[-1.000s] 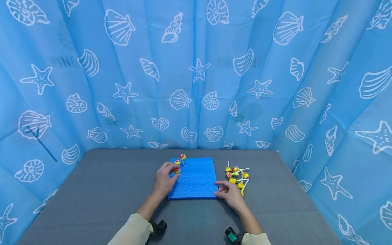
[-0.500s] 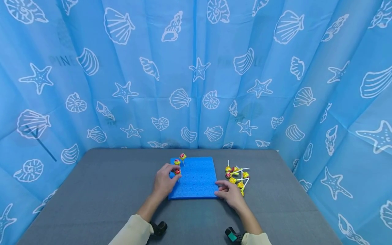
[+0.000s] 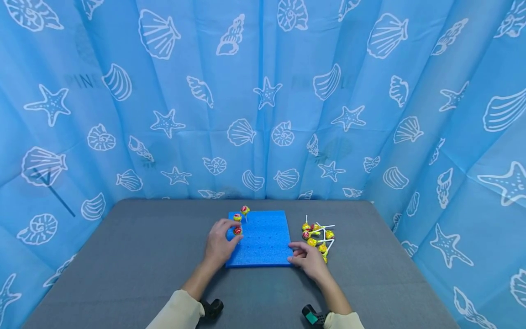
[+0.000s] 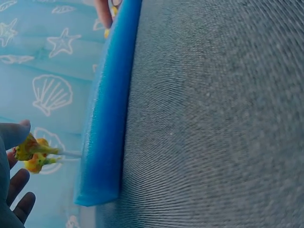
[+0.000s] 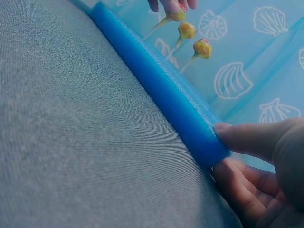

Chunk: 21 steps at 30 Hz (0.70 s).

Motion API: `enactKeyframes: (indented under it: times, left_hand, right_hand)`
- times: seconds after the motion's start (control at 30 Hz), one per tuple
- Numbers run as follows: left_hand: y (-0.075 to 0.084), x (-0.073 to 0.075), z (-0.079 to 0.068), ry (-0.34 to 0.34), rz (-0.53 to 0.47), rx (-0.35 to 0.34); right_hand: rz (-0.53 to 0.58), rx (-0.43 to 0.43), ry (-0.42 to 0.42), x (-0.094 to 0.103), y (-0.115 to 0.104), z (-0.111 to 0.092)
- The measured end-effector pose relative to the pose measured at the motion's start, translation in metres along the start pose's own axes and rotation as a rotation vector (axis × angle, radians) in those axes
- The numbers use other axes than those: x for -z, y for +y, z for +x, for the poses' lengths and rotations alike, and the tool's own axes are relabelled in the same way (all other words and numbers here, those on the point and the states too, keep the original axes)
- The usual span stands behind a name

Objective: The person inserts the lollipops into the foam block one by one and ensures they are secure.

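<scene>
Blue foam slab [image 3: 267,253] flat on the table, small holes dotted across its top face. Clock is centred on the slab, head view, 12 away from the person.

Front lollipop [image 3: 238,231]: at 9 o'clock over the slab, near the edge, yellow wrapper with red on top, head up. Left wrist view has its white stick running down to the slab; can't see how deep it sits.

Left hand [image 3: 218,242] comes in from 8 o'clock. Narrow grip, thumb and index pinching that candy head from either side; other fingers spread in the left wrist view.

Middle lollipop [image 3: 237,217] stands at 10 o'clock, back lollipop [image 3: 245,210] at 11. Both head up, free of the hand, sticks down to the foam.

Right hand [image 3: 309,258] at 4 o'clock: thumb on the slab's top edge, curled fingers against the side below. Narrow grip, holding the corner.

Loose pile of lollipops [image 3: 323,247] just off the slab at 3 o'clock, sticks crossing at mixed angles.

Further out: grey table cover [image 3: 144,265] all round, black wrist devices at 7 [image 3: 213,309] and 5, cream sleeves at 8 [image 3: 181,310] and between 4 and 5. Blue curtain [image 3: 263,114] with white shells and starfish at 12.
</scene>
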<state>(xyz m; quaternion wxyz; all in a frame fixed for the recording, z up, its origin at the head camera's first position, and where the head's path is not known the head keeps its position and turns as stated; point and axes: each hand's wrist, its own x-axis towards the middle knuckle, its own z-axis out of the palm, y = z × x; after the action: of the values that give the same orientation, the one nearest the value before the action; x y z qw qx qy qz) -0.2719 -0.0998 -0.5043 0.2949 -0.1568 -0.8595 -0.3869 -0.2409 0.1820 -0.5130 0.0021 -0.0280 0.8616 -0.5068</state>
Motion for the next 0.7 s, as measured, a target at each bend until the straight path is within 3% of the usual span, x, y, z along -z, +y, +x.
enactKeyframes:
  times: [0.33,0.7]
  left_hand:
    - [0.001,0.009,-0.006,-0.037,-0.064,0.051]
    - [0.001,0.015,-0.016,-0.067,-0.139,0.237]
  right_hand:
    - [0.008,-0.001,-0.003,-0.001,0.0,-0.001]
    - [0.006,-0.008,-0.002,0.0,-0.001,0.0]
